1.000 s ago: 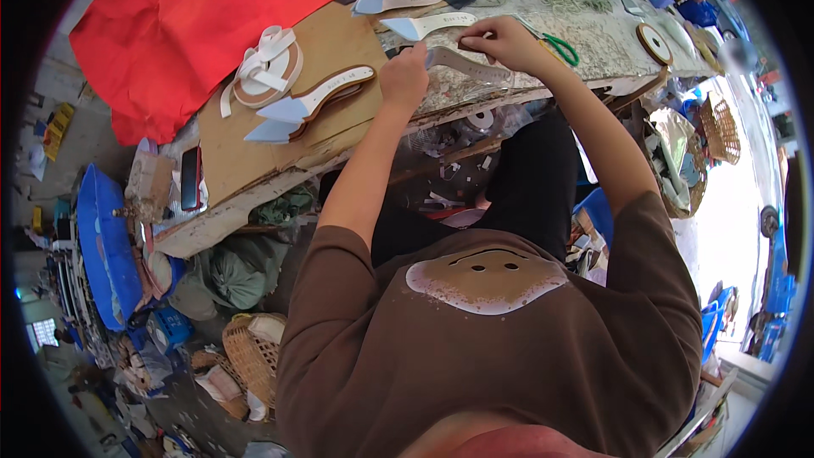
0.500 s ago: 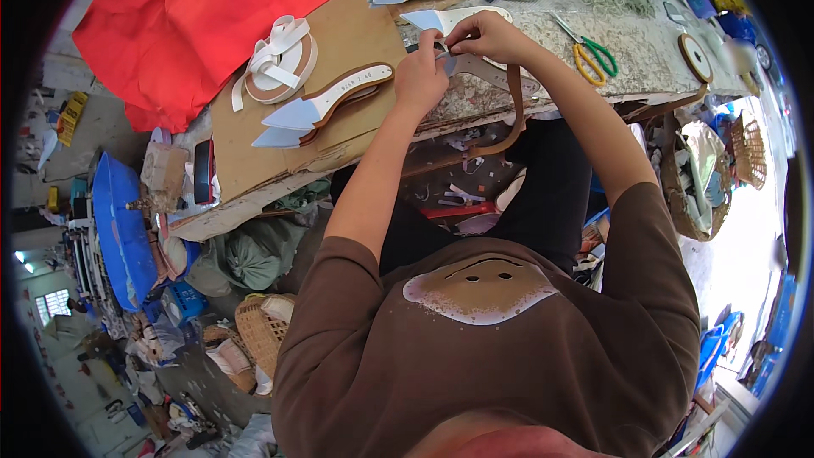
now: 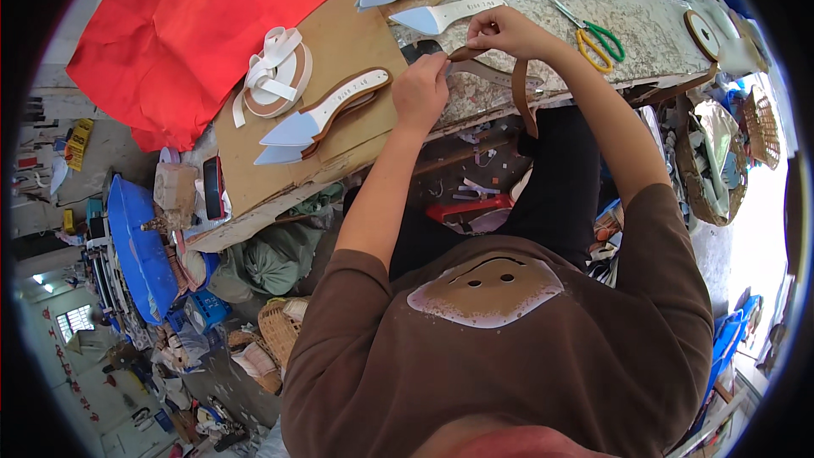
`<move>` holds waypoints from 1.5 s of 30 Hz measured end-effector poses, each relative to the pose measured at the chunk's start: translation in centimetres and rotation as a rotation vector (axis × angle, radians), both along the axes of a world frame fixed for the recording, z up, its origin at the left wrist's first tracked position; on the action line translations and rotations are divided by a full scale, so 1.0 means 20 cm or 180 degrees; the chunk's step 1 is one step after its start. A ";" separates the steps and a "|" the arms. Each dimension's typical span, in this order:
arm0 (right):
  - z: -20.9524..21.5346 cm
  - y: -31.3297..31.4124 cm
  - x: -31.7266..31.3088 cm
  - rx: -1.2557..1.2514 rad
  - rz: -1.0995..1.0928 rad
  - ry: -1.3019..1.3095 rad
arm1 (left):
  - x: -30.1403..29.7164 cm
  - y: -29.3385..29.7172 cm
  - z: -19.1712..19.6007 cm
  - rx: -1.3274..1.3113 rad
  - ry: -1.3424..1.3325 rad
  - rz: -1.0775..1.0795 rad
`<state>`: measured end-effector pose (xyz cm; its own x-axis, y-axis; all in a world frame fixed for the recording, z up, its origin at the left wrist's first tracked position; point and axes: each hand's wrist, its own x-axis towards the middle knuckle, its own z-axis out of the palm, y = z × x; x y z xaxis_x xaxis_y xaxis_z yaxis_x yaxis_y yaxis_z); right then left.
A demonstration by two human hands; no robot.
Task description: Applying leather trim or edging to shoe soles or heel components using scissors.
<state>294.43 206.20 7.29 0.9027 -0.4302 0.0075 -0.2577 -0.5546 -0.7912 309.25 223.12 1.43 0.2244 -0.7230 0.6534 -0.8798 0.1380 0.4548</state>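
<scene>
A brown strap (image 3: pixel 465 53) stretches between my hands above the table's front edge, and its loose length hangs over the edge in a curve. My left hand (image 3: pixel 421 93) is closed, with its fingertips at the strap's end. Thumb and fingers of my right hand (image 3: pixel 511 32) pinch the strap a little farther right. Beneath it a pointed shoe insole (image 3: pixel 490 75) lies partly hidden by my hands and the strap. Just beyond my left fingers rests a small dark piece (image 3: pixel 420 49). Behind my hands lies another insole (image 3: pixel 445 13), white with a pale blue toe.
More insoles (image 3: pixel 326 113) lie on cardboard (image 3: pixel 339 38) at left, near a white strip roll (image 3: pixel 278 76). Red sheeting (image 3: pixel 203 25) covers the far left. Scissors (image 3: pixel 593 38) with green and yellow handles and a strap reel (image 3: pixel 701 36) are at right.
My right hand has drawn away from my left, and the brown strap now shows between them. The whole view has shifted slightly.
</scene>
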 end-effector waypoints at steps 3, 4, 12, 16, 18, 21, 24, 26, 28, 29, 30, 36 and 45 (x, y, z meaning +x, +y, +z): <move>-0.16 -0.09 -0.05 0.0365 0.0089 -0.0117 | -0.02 -0.02 0.00 -0.0068 -0.0031 0.0004; -0.13 -0.04 -0.04 0.0570 -0.0060 -0.0040 | 0.00 0.00 -0.01 -0.0092 -0.0026 0.0007; -0.03 0.20 -0.10 -0.0635 -0.0748 0.0391 | 0.02 -0.05 0.11 0.0670 0.0226 -0.0114; -0.05 0.32 -0.10 -0.1784 -0.1067 0.0337 | 0.08 -0.14 0.23 0.1339 -0.0189 -0.0608; -0.05 0.33 -0.09 -0.1813 -0.1083 0.0363 | 0.10 -0.16 0.26 0.1728 -0.0087 -0.0912; -0.01 0.32 -0.05 -0.1895 -0.1025 0.0330 | 0.09 -0.12 0.21 0.1225 -0.0353 -0.0567; 0.06 0.32 0.00 -0.1946 -0.1045 0.0315 | 0.01 -0.04 0.24 0.0858 -0.0327 -0.0082; 0.05 0.30 0.05 -0.2209 -0.0777 0.0319 | 0.01 0.00 0.21 0.0710 -0.0317 0.0251; 0.01 0.30 0.10 -0.2241 -0.0657 0.0367 | 0.04 0.01 0.13 0.0898 -0.0314 0.0420; -0.01 0.29 0.12 -0.2282 -0.0560 0.0425 | 0.07 -0.02 0.12 0.0886 -0.0315 0.0435; -0.02 0.27 0.13 -0.2295 -0.0552 0.0417 | 0.10 -0.05 0.12 0.0593 -0.0142 -0.0040; -0.01 0.29 0.13 -0.2170 -0.0638 0.0539 | 0.20 -0.19 0.30 0.2132 0.0089 -0.0874; -0.04 0.25 -0.03 -0.2443 -0.0346 0.0649 | 0.13 -0.18 0.24 0.1607 -0.0598 -0.0898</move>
<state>293.74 211.21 6.42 0.8715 -0.4575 0.1764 -0.4399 -0.8885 -0.1306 311.88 219.55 6.32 -0.1070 -0.9687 0.2240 -0.9122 0.1852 0.3654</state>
